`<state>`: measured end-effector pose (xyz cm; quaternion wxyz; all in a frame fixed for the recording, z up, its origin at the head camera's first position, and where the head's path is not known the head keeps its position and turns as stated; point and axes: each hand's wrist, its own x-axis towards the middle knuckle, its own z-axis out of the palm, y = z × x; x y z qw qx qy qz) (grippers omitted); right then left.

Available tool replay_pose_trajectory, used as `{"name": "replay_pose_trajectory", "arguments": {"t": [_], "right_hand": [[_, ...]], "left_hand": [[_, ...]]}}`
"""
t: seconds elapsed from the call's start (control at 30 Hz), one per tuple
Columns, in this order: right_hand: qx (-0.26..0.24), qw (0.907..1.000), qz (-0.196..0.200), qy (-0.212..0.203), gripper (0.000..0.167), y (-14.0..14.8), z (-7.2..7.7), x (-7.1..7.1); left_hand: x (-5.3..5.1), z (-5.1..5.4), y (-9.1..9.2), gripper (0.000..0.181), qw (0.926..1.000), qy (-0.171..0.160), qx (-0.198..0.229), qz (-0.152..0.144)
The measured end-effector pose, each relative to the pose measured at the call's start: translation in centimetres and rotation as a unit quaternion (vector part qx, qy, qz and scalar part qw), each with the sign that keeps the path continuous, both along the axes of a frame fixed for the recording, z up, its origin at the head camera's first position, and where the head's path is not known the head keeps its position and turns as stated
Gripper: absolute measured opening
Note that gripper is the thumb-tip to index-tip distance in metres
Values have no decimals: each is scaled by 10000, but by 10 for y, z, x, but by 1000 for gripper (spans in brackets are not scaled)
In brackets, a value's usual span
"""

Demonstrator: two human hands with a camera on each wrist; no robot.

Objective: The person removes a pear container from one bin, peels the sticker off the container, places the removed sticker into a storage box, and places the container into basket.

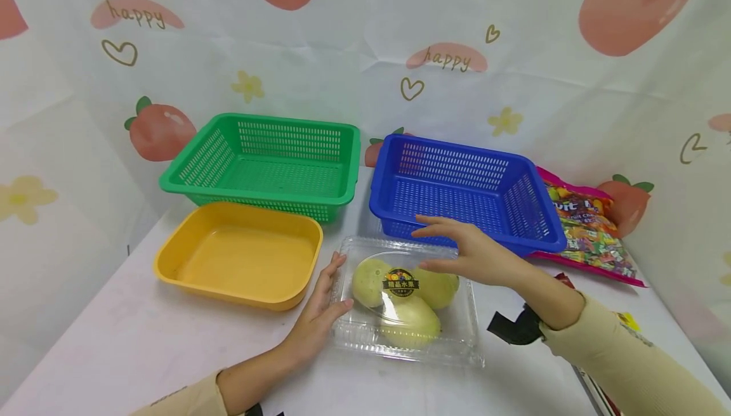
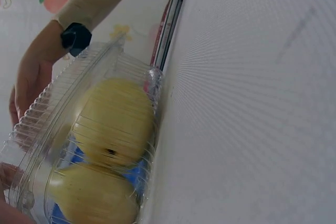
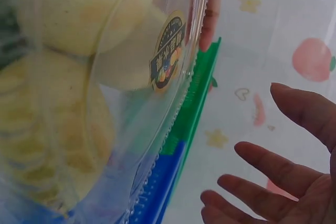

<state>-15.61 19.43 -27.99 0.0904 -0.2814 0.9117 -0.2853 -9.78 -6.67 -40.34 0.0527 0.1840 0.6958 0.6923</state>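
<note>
A clear plastic clamshell box stands on the table, its lid down, with a round label on top. Inside lie 3 pale yellow-green fruits, whose kind I cannot tell. My left hand touches the box's left side, fingers stretched along the edge and thumb against the lid. Over the box's right back part hovers my right hand, fingers spread and apart from the lid. The right wrist view shows that right hand holding nothing.
Behind the box stand a green basket and a blue basket. A yellow tray is left of my left hand. At the far right lies a bag of candy. My right forearm partly hides a few items beneath it.
</note>
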Motion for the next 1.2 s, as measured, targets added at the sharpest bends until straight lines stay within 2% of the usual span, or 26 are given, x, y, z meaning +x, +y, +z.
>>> {"name": "replay_pose_trajectory", "arguments": {"t": [0.27,0.5,0.73,1.03,1.2], "right_hand": [[-171,9968,556,-557,43,-23,-5,-14],[-26,9915,1078,-732,38,-41,-10,-24],[156,9894,1167,-848,32,-48,-15,-31],[6,9904,1132,-797,22,-45,-27,-39],[-200,9884,1084,-1044,13,-45,-30,-42]], "left_hand": [[-1,-1,-1,65,9999,-108,-62,34],[-1,-1,-2,65,9999,-101,-55,11],[-2,-2,0,65,9998,-199,-22,-31],[-1,0,0,65,9997,-225,-118,11],[-1,0,0,64,9998,-175,-100,-14]]}}
